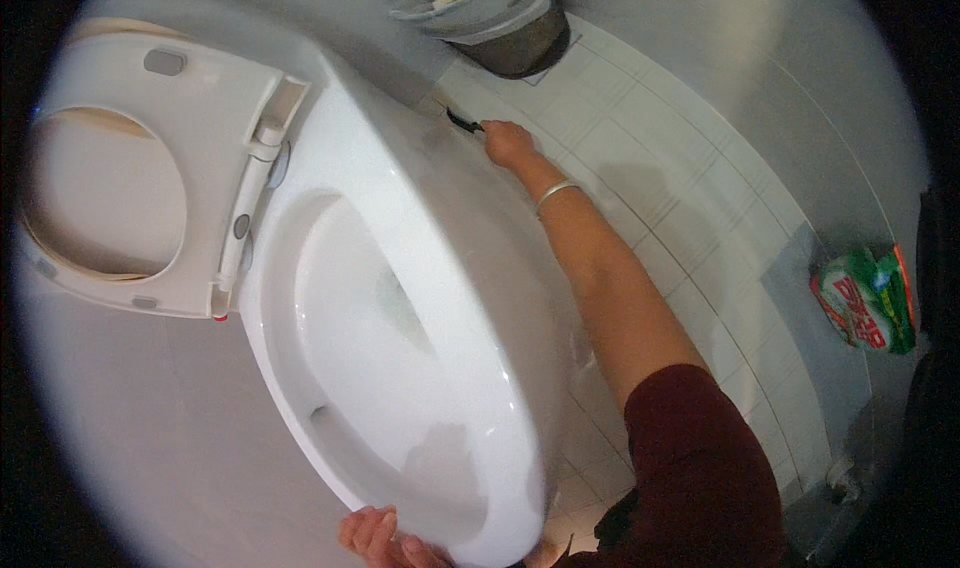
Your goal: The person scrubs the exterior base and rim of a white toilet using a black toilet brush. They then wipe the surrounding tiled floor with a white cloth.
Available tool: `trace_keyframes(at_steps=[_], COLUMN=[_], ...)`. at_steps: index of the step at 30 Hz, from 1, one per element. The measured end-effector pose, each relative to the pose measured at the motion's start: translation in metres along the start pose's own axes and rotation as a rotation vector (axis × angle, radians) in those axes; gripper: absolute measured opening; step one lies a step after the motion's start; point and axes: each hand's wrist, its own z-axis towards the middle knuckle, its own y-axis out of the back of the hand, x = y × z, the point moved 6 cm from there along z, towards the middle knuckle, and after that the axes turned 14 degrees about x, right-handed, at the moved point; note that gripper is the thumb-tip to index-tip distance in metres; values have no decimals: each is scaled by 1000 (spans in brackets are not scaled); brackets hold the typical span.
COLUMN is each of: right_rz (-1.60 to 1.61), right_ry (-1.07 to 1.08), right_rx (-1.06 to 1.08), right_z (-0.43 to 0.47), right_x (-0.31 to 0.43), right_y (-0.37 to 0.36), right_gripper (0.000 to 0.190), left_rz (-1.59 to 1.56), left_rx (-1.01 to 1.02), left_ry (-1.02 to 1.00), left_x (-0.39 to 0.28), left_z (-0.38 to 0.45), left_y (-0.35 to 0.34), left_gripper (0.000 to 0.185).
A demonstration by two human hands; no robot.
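A white ceramic toilet [420, 215] fills the middle of the view, its bowl uncovered and a little water at the bottom. My right hand [510, 144] reaches along the toilet's right side, closed around a slim black-headed tool [463, 120], perhaps a small brush. The tool's dark end is low by the rear base of the toilet, close to the floor; its handle is hidden in my fist. At the front rim is my left hand [375, 538], fingers curled and partly cut off by the picture's lower edge. Whether it grips the rim is unclear.
The raised toilet seat [206, 185] leans back at the left. A bin with a plastic liner [510, 24] holds crumpled paper near the back wall. Pale tiles [637, 118] cover the floor. On the right stands a green printed packet [866, 298].
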Motion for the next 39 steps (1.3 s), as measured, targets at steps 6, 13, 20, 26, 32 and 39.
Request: trace_keyframes(at_steps=[6,13,20,26,32,39], right_rz=[-160,-186,-197,-224,-84,-156], right_ry=[13,121,58,34,43,-126], right_rx=[188,418,356,173,367,397], right_z=[-26,-202,-322,-163,-325,-436], right_x=[5,-61,-75,-57,-63,-59], right_y=[-23,-23,-41,7,-45,-43], right_gripper=[21,56,63,54,58,64], left_rz=[53,16,55,-44,1,-24], left_rx=[16,-18,-52,1,27,6], left_ry=[-18,105,42,119,92,75], left_x=[-2,-3,4,-1,4,3], left_z=[1,1,-10,-2,-9,-11], left_y=[-3,-7,-4,-17,-5,-8], left_gripper=[25,27,30,29,30,29])
